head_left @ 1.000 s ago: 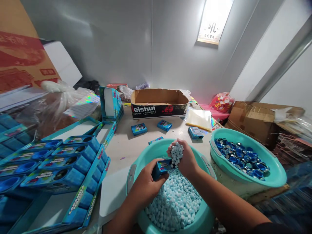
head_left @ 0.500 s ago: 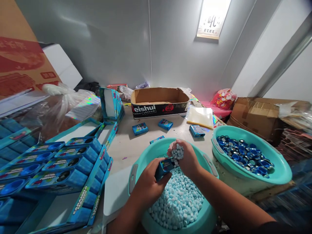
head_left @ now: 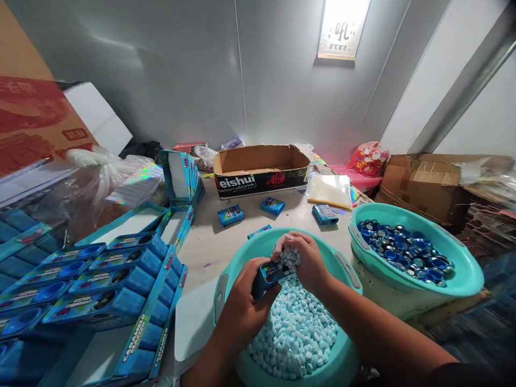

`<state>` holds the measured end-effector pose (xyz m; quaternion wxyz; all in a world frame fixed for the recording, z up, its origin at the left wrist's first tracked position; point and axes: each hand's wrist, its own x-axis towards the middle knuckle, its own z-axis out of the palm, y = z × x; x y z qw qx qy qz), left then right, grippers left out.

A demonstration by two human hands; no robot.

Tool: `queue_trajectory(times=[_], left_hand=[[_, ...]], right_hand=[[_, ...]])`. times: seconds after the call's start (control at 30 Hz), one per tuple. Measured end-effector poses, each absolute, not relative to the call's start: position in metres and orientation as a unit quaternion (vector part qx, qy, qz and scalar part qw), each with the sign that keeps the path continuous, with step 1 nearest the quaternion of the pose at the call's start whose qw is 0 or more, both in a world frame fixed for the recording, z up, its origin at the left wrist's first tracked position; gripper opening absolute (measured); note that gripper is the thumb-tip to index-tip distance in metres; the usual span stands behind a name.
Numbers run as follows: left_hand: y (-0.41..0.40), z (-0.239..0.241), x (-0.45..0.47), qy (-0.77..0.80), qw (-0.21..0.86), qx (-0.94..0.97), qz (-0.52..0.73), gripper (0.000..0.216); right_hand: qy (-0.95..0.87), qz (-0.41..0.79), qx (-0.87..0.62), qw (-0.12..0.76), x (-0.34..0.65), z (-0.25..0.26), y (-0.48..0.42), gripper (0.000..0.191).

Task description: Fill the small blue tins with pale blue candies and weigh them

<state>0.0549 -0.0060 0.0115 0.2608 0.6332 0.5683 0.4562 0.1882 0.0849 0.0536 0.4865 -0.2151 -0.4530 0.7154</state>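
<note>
My left hand (head_left: 244, 301) is wrapped round a small blue candy box (head_left: 266, 278), tilted over a turquoise basin (head_left: 350, 322). Close against the box's upper end, my right hand (head_left: 308, 260) cups a heap of pale blue and white candies (head_left: 291, 259). Some of these candies lie at the box's end; its opening is hidden from me. Below both hands, many loose candies (head_left: 294, 333) of the same kind fill the basin.
A second turquoise basin (head_left: 463, 258) with blue and silver caps stands at right. Display trays (head_left: 139, 336) of blue boxes fill the left. Several blue boxes (head_left: 231, 215) lie near an open cardboard box (head_left: 262, 188). A white flat object (head_left: 193, 322) sits left of the candy basin.
My right hand has turned and moved slightly left, bringing its candies closer over the box's end. My left hand still holds the box. The view has shifted slightly.
</note>
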Motion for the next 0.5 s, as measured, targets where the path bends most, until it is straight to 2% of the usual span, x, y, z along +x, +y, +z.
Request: queue_trajectory(times=[0.13, 0.3, 0.5], left_hand=[[-0.0060, 0.0049, 0.0519, 0.564, 0.243, 0.619, 0.489, 0.039], [-0.0079, 0.0073, 0.0529, 0.578, 0.275, 0.623, 0.450, 0.040], [-0.0094, 0.0128, 0.0549, 0.567, 0.225, 0.646, 0.458, 0.034]], right_hand=[[-0.466, 0.704, -0.202, 0.496, 0.1887, 0.0551, 0.0842, 0.030], [-0.465, 0.709, -0.199, 0.491, 0.1877, 0.0538, 0.0831, 0.033], [-0.471, 0.699, -0.191, 0.503, 0.1881, 0.0504, 0.0806, 0.034]])
